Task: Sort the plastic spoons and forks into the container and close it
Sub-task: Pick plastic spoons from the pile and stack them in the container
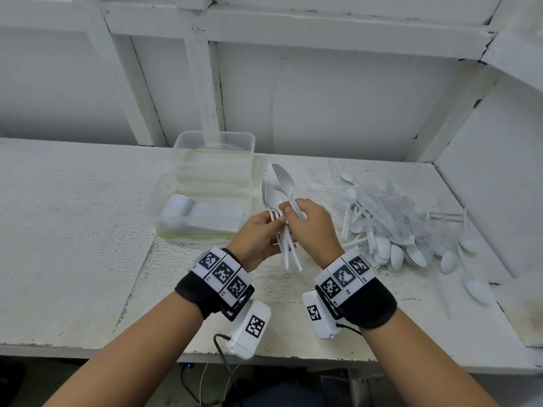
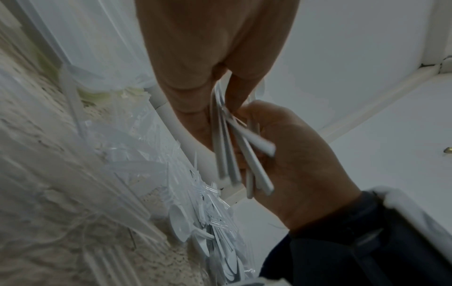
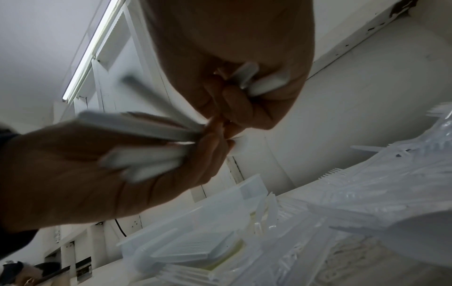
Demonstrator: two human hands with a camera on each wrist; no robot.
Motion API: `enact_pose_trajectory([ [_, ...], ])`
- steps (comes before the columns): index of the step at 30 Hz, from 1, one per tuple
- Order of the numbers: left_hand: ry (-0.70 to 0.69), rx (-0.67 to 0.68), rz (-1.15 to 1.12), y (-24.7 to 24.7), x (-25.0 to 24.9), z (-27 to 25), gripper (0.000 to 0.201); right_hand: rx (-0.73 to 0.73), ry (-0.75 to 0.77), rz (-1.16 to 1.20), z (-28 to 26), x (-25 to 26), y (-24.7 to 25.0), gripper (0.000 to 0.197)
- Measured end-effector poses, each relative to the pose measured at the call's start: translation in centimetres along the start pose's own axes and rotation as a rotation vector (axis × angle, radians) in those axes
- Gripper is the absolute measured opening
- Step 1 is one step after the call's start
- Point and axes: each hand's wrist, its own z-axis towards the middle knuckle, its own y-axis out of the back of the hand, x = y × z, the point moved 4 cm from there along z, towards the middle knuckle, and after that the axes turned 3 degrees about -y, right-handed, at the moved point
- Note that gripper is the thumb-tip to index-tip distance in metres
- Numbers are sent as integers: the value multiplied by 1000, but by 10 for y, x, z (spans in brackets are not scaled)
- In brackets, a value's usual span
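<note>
Left hand (image 1: 258, 233) grips spoon bundle (image 1: 276, 198); right hand (image 1: 313, 230) pinches spoon (image 1: 286, 182).

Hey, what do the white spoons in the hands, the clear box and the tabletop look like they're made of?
White spoons: matte opaque plastic, judging by the thin flat handles. Clear box: translucent, slightly cloudy plastic; the wall shows through it. Tabletop: probably painted wood or board, since the white coat is flaking into bare speckled patches.

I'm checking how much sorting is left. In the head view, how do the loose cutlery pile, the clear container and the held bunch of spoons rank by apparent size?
1. Loose cutlery pile
2. Clear container, somewhat smaller
3. Bunch of spoons, held by both hands, clearly smallest
</note>
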Motion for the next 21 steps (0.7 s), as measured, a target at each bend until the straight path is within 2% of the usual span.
enact_pose_trajectory([
  [4, -10, 6, -38, 1, -1, 1, 15, 22, 14, 6, 5, -1, 3, 17],
  [7, -14, -5, -9, 0, -2, 0, 13, -41, 22, 62, 7, 0, 6, 8],
  [10, -10, 5, 33, -1, -2, -1, 12, -121, -19, 84, 14, -3, 11, 24],
  [17, 44, 84, 82, -2, -4, -1, 20, 65, 24, -8, 27, -1, 6, 17],
  [21, 140, 208, 89, -3, -6, -1, 28, 155, 44, 24, 27, 6, 8, 18],
])
